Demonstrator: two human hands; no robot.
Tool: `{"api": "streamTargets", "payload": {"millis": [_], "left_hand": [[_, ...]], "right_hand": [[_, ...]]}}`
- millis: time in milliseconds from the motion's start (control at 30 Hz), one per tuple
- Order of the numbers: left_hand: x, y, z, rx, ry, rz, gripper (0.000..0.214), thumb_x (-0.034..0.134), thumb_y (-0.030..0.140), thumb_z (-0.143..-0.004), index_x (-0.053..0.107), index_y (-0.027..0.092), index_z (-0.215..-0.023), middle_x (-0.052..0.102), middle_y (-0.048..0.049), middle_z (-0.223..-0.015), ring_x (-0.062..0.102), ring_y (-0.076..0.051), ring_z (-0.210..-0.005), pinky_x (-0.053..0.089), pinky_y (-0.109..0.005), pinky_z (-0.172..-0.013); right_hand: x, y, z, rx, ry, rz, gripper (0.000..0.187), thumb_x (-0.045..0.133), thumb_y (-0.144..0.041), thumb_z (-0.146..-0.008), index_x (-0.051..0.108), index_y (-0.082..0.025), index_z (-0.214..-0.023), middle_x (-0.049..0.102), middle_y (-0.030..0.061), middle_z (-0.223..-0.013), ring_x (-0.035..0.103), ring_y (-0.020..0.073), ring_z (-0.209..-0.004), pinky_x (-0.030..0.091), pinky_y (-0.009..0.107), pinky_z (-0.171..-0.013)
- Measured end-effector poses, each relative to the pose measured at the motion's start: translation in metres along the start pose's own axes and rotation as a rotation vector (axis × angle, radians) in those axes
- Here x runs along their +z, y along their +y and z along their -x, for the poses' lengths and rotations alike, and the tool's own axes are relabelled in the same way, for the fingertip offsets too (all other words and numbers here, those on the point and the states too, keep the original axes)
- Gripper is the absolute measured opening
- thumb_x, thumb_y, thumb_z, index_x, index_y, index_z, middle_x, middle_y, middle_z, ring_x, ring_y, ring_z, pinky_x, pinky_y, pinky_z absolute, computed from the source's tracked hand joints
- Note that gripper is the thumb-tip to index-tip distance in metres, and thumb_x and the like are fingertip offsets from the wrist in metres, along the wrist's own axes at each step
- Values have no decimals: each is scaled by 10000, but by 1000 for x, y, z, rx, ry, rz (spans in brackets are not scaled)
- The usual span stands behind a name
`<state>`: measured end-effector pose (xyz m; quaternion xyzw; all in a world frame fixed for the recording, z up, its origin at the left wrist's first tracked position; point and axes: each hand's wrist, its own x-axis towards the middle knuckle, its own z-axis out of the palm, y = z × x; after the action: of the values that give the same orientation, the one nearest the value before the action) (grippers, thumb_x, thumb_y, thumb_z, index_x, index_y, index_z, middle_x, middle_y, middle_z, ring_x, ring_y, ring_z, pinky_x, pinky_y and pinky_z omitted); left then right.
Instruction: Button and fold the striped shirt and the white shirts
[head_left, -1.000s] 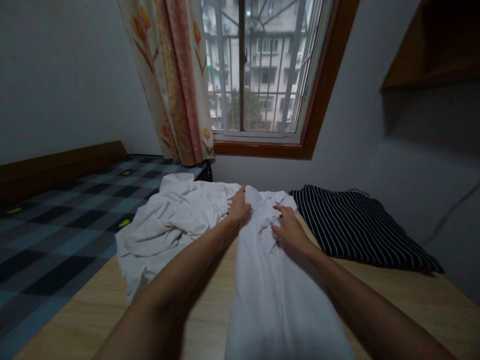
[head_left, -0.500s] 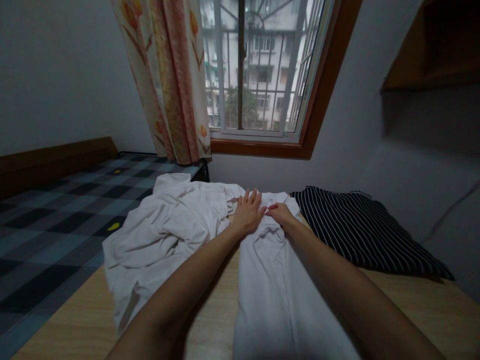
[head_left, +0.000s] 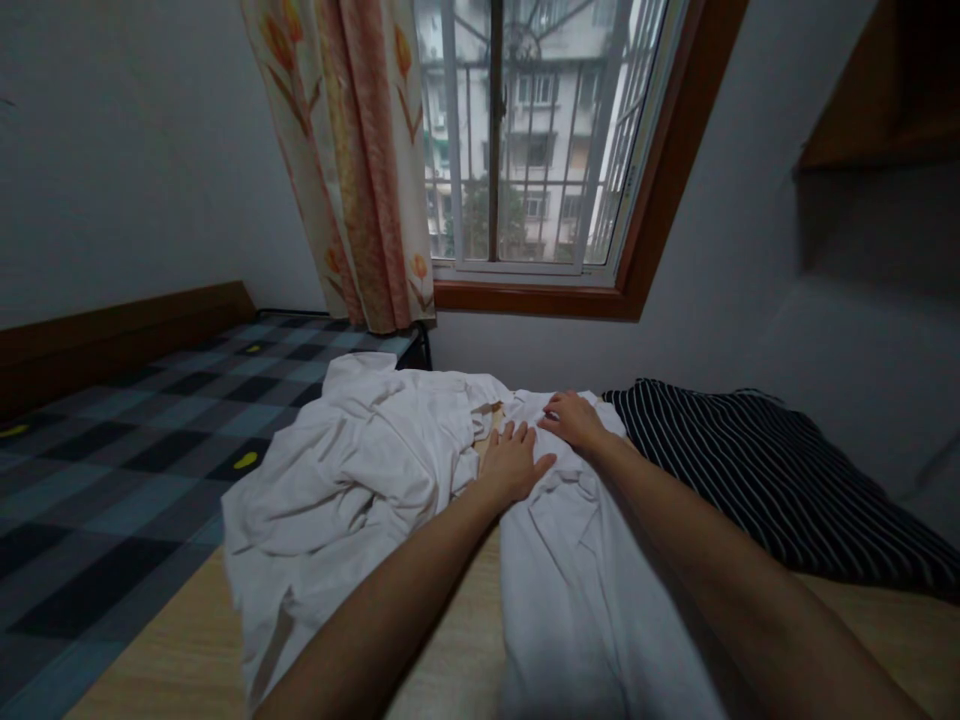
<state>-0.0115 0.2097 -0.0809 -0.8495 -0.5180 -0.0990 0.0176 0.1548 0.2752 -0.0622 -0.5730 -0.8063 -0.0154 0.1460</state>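
A long white garment (head_left: 559, 570) lies lengthwise on the wooden surface, wrinkled near its far end. My left hand (head_left: 514, 463) rests palm down on its left edge, fingers spread and thumb out to the right. Farther up, my right hand (head_left: 576, 420) touches the far part of the same garment, its fingers loosely bent and apart. Neither hand grips the cloth. To the left is a rumpled heap of white cloth (head_left: 345, 480), close beside my left hand. Which kind of garment either one is, I cannot tell.
Light wooden boards (head_left: 442, 640) lie beneath the cloth. A black pillow with white stripes (head_left: 735, 470) sits at the right against the wall. On the left is a bed with a checked cover (head_left: 150, 480). A flowered curtain (head_left: 360, 160) hangs beside the barred window (head_left: 525, 150).
My left hand has slid nearer to me along the garment. My right hand has moved slightly farther away, and its pinched fingers have loosened. The view has shifted a little to the left.
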Motion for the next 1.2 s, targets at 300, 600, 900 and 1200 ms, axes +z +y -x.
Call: {"api": "streamTargets", "payload": {"millis": [300,600,900,1200], "left_hand": [[4,0,1,-55,23,26,604,367,494,-930,424,105,-1390,395,-156,-1476,307,-321,-1377,226,-474,-1123],[6,-3,5,14,44,-33,507,424,299,-898,424,183,-1392,400,-154,-1459,335,-362,-1347,251,-515,-1090],[10,-2,6,-14,104,-26,461,427,312,-894,479,170,-1329,435,-133,-1435,339,-342,-1346,266,-490,-1099],[1,-1,-7,-30,1,91,590,266,559,-935,431,240,-1402,359,-87,-1511,209,-355,-1419,124,-631,-1109]], "right_hand": [[-1,4,-14,-110,-105,85,241,529,-211,-855,734,-186,-979,695,98,-1088,552,240,-1057,369,312,-920],[3,-2,-18,64,-76,39,202,564,-255,-870,740,-208,-957,701,104,-1083,602,214,-1044,401,272,-882],[10,-23,-21,158,-18,71,217,550,-191,-841,733,-112,-927,690,211,-1040,623,276,-1026,421,326,-867],[-3,-14,-28,305,138,10,316,390,-166,-918,656,-143,-1087,681,151,-1070,610,245,-991,418,331,-847]]}}
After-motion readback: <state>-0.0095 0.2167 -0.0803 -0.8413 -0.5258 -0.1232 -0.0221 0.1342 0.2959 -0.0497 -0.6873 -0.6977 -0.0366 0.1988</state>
